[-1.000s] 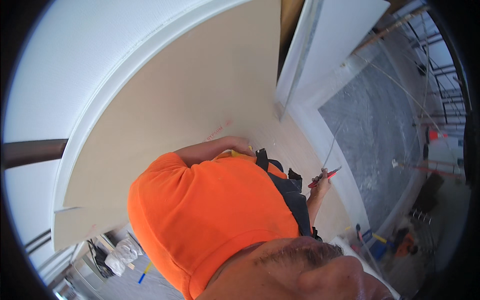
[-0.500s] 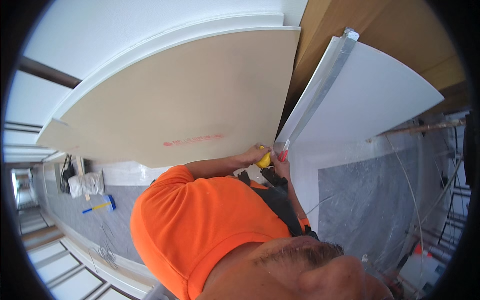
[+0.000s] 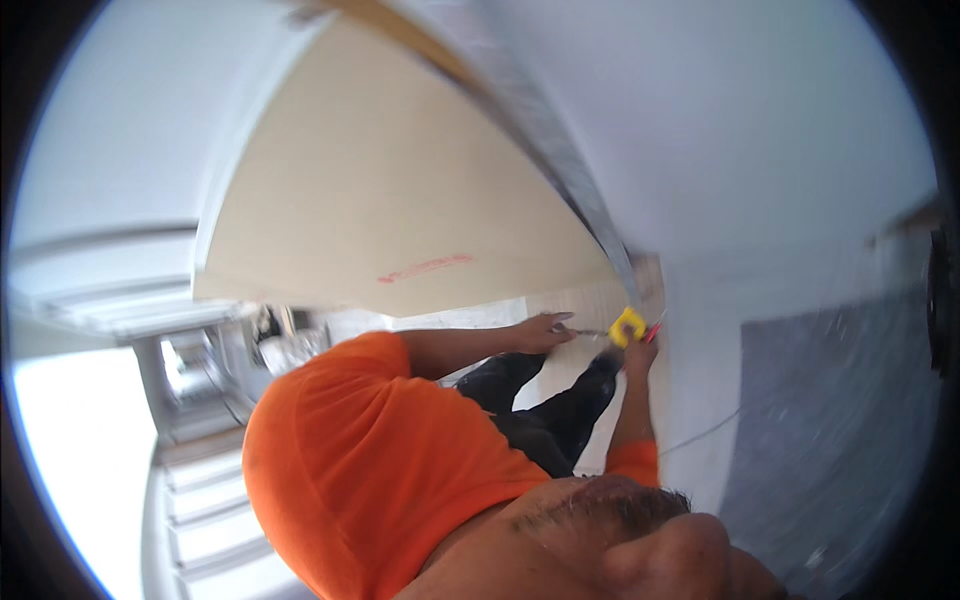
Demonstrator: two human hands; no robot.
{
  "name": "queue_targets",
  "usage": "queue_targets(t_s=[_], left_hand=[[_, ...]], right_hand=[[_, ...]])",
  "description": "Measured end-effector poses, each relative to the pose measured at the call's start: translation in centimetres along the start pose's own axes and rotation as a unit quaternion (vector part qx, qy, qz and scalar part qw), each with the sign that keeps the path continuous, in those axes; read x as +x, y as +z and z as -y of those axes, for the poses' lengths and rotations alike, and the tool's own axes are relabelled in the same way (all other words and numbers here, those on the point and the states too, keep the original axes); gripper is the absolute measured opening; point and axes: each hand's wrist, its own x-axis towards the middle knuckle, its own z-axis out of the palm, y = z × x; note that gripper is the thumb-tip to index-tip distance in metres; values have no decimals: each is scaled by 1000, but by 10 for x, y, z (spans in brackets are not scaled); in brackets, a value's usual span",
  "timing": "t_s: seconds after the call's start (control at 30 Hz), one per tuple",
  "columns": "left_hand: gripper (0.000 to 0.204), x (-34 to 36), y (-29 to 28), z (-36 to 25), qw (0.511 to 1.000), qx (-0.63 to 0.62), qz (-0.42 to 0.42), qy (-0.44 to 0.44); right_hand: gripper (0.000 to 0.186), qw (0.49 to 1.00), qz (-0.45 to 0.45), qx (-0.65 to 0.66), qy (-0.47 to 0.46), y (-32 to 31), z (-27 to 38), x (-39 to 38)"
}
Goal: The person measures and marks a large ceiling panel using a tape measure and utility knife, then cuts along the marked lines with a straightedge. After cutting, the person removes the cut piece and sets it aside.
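A yellow tape measure (image 3: 628,327) is in my right hand (image 3: 640,353), whose fingers are closed around it. Part of a red tool (image 3: 653,331) sticks out beside it from the same hand. To the left, my left hand (image 3: 545,332) has its fingers pinched on a thin dark strip (image 3: 588,332), which points toward the tape measure; blur hides what it is. Both hands are low, just past the bottom edge of a large beige board (image 3: 420,190). A grey metal bar (image 3: 590,190) slants down toward the tape measure, along the edge of a white panel (image 3: 740,130).
My dark-trousered legs (image 3: 545,420) are below the hands. A thin cable (image 3: 700,430) runs over the floor, and grey floor sheeting (image 3: 840,420) lies to the right. A plastic-wrapped bundle (image 3: 290,350) sits at the left, beyond my shoulder.
The tape measure has passed from my left hand to my right, beside the red tool. My hands have moved apart and rightward in view. The view has turned, bringing the white panel closer.
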Motion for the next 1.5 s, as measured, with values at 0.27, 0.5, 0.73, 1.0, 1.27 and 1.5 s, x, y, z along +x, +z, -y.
queue_targets(t_s=[0.27, 0.5, 0.73, 1.0, 1.27, 1.5], left_hand=[[66, 18, 3, 170, 967, 63, 76, -236], [60, 4, -7, 244, 922, -11, 25, -387], [60, 37, -21, 170, 961, -128, -138, -200], [91, -7, -125, -113, 816, -159, -484, 272], [67, 22, -151, -196, 771, -228, -555, 213], [53, -107, -102, -133, 749, -279, -488, 351]], right_hand=[[64, 917, -201, -290, 184, -59, -208, 163], [64, 892, -131, -384, 200, -65, -296, 206], [51, 841, -138, -480, 208, -95, -360, 159], [32, 881, -93, -457, 77, -99, -316, -1], [37, 839, 60, -541, -3, -180, -254, -70], [49, 951, -182, 96, 232, -155, -69, -140]])
